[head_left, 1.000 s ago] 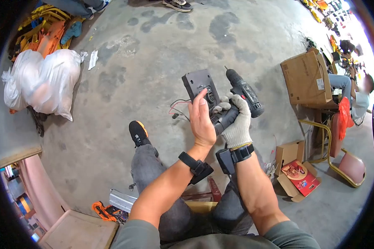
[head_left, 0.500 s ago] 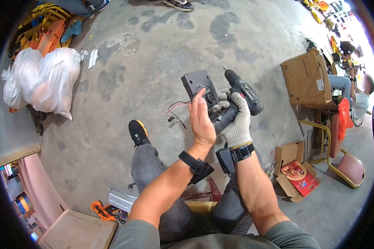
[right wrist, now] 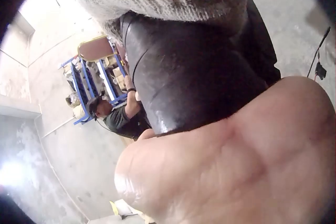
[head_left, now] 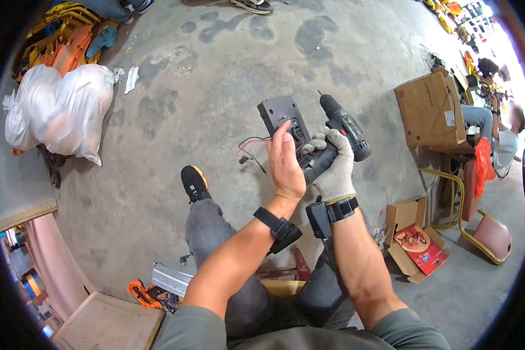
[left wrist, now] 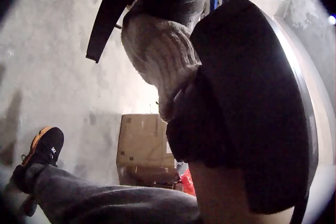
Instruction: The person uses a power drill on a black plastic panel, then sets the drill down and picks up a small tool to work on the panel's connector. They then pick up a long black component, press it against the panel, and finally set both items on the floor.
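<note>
Right hand (head_left: 336,172) grips the drill (head_left: 346,129), left hand (head_left: 287,169) straight-fingered against the casing (head_left: 279,112): with nothing curled there, a slip could drop it!

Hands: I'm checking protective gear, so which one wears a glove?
The right hand, curled around the drill; its glove is pale and knitted, whereas the left hand is bare.

1. Left hand (head_left: 287,166): bare, pretty much flat, fingers straight and pointing away from the body.
2. Right hand (head_left: 336,169): gloved, fingers curled.
3. Forearms (head_left: 233,256) both reach forward, kinda angled in.
</note>
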Demonstrator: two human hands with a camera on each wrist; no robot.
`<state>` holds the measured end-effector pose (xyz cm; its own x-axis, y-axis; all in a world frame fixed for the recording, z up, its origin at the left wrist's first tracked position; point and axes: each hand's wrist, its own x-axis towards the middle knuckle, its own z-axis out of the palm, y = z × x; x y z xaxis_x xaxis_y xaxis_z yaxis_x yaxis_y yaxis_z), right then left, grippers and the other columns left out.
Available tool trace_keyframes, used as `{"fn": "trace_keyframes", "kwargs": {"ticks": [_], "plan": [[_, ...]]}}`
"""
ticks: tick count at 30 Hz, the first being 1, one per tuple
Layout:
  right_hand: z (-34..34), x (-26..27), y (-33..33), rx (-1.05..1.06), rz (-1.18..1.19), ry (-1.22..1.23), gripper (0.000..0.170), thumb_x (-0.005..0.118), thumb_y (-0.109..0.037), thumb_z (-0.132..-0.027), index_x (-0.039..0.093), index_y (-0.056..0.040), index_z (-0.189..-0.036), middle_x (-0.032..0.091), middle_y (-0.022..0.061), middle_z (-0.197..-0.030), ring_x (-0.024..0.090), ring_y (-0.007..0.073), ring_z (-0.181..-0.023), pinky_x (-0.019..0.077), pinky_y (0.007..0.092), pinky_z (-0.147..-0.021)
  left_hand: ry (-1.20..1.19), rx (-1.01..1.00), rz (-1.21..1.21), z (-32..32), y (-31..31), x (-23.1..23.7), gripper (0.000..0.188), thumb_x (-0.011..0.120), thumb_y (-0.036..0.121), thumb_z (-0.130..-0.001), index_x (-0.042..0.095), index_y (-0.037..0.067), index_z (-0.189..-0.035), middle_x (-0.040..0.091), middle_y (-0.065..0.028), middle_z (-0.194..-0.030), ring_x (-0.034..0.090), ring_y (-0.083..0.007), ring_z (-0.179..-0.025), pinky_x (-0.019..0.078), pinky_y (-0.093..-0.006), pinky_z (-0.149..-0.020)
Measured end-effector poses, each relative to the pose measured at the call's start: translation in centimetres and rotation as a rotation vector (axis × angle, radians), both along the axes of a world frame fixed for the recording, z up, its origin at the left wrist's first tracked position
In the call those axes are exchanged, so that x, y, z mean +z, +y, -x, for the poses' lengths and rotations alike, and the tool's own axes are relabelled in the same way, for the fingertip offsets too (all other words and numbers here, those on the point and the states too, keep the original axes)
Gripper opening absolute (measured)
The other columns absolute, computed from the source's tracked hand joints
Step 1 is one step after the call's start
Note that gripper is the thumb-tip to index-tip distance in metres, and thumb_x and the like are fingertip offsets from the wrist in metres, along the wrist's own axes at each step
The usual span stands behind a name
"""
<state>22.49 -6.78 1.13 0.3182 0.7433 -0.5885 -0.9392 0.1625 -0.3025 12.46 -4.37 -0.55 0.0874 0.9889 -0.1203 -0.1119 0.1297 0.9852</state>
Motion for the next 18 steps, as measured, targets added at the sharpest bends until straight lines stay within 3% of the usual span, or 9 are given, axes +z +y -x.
{"fn": "trace_keyframes", "kwargs": {"ticks": [12,15,18], "plan": [[-0.1,-0.3,0.3,-0.012,0.000,0.017,0.010,0.063,-0.015,-0.093,0.060,-0.0064,-0.097,0.060,0.0039,-0.082,0.060,0.0164,-0.071,0.0522,0.0377,-0.073,-0.032,-0.009,0.025,-0.3,0.4,-0.4,0.051,0.036,0.038,-0.109,0.054,0.000,-0.138,0.052,-0.0210,-0.136,0.049,-0.0310,-0.127,0.0355,-0.0383,-0.110],[-0.5,-0.9,0.8,-0.013,-0.039,0.028,0.012,0.063,-0.017,-0.092,0.061,-0.0064,-0.097,0.060,0.0029,-0.080,0.060,0.0158,-0.069,0.0527,0.0379,-0.073,-0.030,-0.031,0.060,-0.6,1.5,-0.8,0.057,0.037,0.045,-0.108,0.049,0.001,-0.144,0.049,-0.0207,-0.142,0.047,-0.0297,-0.131,0.0335,-0.0390,-0.112],[-0.6,-0.3,0.5,0.014,0.046,-0.010,0.011,0.063,-0.017,-0.093,0.061,-0.0069,-0.097,0.061,0.0026,-0.080,0.060,0.0160,-0.069,0.0532,0.0381,-0.073,-0.103,-0.058,0.118,0.6,2.4,-0.7,0.055,0.051,0.027,-0.102,0.039,0.003,-0.150,0.051,-0.0182,-0.143,0.051,-0.0267,-0.128,0.0393,-0.0375,-0.109]]}}
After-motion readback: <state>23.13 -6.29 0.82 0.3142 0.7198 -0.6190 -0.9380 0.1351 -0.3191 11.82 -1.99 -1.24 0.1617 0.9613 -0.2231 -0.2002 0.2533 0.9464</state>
